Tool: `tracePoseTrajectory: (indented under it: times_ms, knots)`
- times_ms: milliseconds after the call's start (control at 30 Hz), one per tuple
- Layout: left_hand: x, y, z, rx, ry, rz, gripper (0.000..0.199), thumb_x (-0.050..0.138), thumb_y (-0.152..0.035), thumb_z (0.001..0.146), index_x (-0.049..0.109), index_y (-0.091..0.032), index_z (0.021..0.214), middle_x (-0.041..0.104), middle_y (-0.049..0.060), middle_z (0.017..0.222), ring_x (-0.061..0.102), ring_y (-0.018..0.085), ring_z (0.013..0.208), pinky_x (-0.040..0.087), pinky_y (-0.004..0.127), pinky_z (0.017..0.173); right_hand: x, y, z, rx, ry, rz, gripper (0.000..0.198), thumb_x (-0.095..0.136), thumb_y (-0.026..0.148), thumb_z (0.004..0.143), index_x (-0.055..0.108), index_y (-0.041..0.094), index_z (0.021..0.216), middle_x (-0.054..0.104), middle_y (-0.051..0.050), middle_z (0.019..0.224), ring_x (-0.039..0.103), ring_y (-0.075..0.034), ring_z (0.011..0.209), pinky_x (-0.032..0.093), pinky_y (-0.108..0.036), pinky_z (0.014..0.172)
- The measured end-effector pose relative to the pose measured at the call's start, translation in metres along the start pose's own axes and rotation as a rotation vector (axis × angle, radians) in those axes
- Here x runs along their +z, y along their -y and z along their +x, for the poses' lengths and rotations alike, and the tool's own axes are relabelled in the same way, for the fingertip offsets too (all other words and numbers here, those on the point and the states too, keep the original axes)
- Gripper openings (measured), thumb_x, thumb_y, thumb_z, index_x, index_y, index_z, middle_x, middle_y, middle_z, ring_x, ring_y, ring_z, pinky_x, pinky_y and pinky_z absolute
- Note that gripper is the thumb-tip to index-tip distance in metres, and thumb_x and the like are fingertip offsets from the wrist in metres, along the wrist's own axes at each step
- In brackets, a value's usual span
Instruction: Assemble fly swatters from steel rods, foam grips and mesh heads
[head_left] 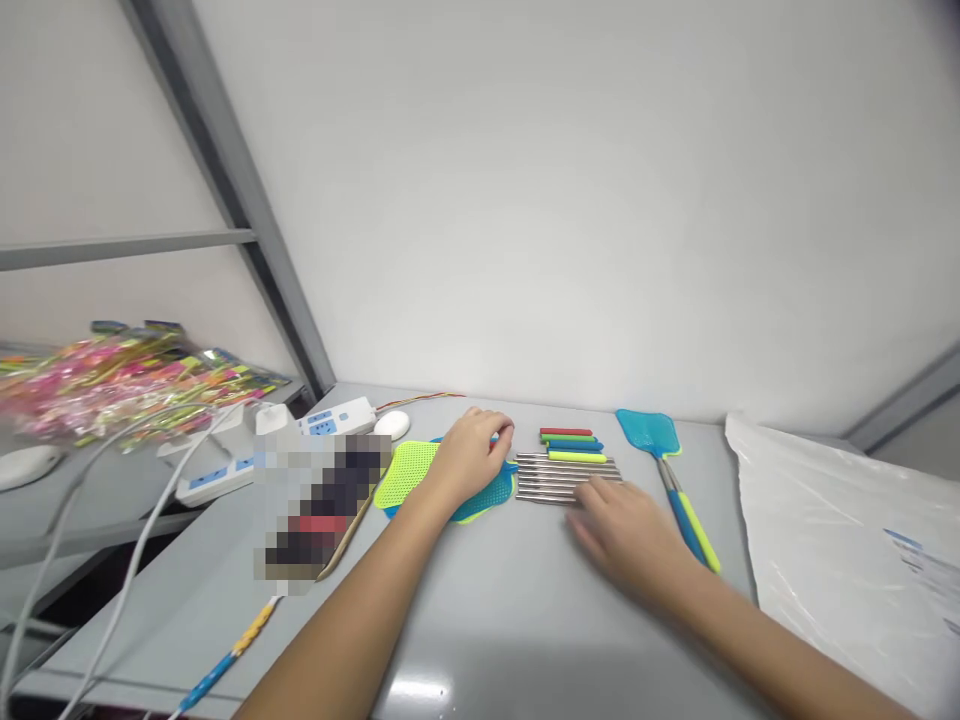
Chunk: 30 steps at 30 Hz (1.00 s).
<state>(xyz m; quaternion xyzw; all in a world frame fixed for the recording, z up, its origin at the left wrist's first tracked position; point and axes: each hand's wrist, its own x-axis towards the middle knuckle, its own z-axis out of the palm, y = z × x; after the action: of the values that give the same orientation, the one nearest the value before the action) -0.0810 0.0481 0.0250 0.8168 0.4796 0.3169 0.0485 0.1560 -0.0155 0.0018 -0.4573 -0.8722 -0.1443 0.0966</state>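
As we look down from the head camera, your left hand (474, 452) is over the stack of mesh heads (406, 474), lime and blue ones overlapping on the grey tabletop (487, 610). The fingers of that grip are curled, with a bit of blue peeping out by the thumb, but whether they're clenched on it, you can't tell from here.

Over to your right hand (626, 528), and it's a blur! Its fingertips are down at the near right end of the metal rods (536, 486), which lie side by side in a neat row, just right of the mesh heads. Grasping one or only touching? You can't tell that either.

Right behind the rods come the slim coloured handles, red (566, 432) at the back and yellow-green (576, 457) at the front, with green and blue between them. Out beyond your right hand lies the long-handled swatter (649, 433), blue head toward the wall, with a blue and a lime handle side by side at the near end. A white plastic package (840, 540) fills the far right, while a power strip (337, 416) sits off to your left.
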Motion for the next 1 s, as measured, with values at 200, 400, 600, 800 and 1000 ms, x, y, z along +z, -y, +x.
tracePoseTrajectory:
  times_ms: [200,400,600,800,1000]
  knots:
    - [-0.018,0.011,0.002,0.000,0.098,0.041,0.022,0.045,-0.028,0.091,0.066,-0.022,0.093,0.067,0.005,0.091,0.057,0.022,0.096,0.044,0.034,0.084,0.018,0.016,-0.008,-0.085,-0.079,0.085,0.017,0.048,0.026,0.090,0.052,0.018,0.104,0.056,-0.007,0.090,0.055,-0.024,0.081,0.041,-0.035,0.069]
    - [-0.063,0.035,-0.012,-0.085,0.220,0.117,0.024,0.057,-0.037,0.083,0.066,-0.025,0.102,0.067,0.004,0.106,0.054,0.025,0.109,0.041,0.036,0.090,0.028,0.010,-0.009,-0.050,-0.113,0.177,0.018,0.045,0.027,0.091,0.053,0.018,0.105,0.054,-0.009,0.092,0.053,-0.025,0.083,0.043,-0.038,0.071]
    - [-0.083,0.042,-0.032,-0.234,0.323,0.133,0.027,0.062,-0.039,0.078,0.068,-0.028,0.101,0.066,0.004,0.105,0.055,0.027,0.106,0.043,0.034,0.084,0.030,0.009,-0.009,-0.034,-0.110,0.171,0.018,0.044,0.027,0.092,0.055,0.018,0.102,0.053,-0.008,0.089,0.052,-0.025,0.083,0.041,-0.039,0.072]
    - [-0.064,0.046,-0.030,-0.160,0.376,0.130,0.017,0.062,-0.036,0.077,0.072,-0.029,0.089,0.064,0.004,0.109,0.053,0.027,0.106,0.041,0.038,0.089,0.029,0.009,-0.009,-0.012,-0.070,0.176,0.015,0.047,0.027,0.091,0.055,0.019,0.099,0.052,-0.008,0.090,0.050,-0.024,0.082,0.040,-0.037,0.070]
    - [-0.050,0.043,-0.028,-0.090,0.329,0.130,0.011,0.062,-0.029,0.075,0.071,-0.028,0.081,0.064,0.004,0.112,0.052,0.029,0.108,0.042,0.040,0.089,0.024,0.010,-0.008,0.002,-0.032,0.188,0.012,0.046,0.027,0.091,0.056,0.019,0.091,0.051,-0.007,0.090,0.049,-0.023,0.083,0.039,-0.035,0.071]
